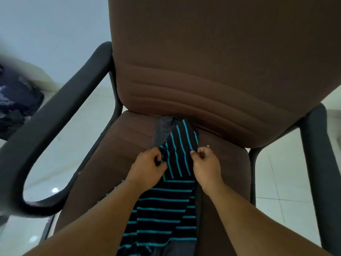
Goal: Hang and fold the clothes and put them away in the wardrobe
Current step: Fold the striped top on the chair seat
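A black garment with teal stripes (166, 206) lies along the middle of a brown chair seat (103, 163), its far end reaching the backrest. My left hand (147, 167) pinches its left edge with curled fingers. My right hand (204, 163) pinches the right edge, thumb and fingers curled on the cloth. A grey inner layer (162, 130) shows at the garment's far end.
The chair has a tall brown backrest (212, 61) and black armrests, left (46, 137) and right (317, 163). A blurred heap of dark clothes (16, 100) sits at the far left. White tiled floor (287, 182) surrounds the chair.
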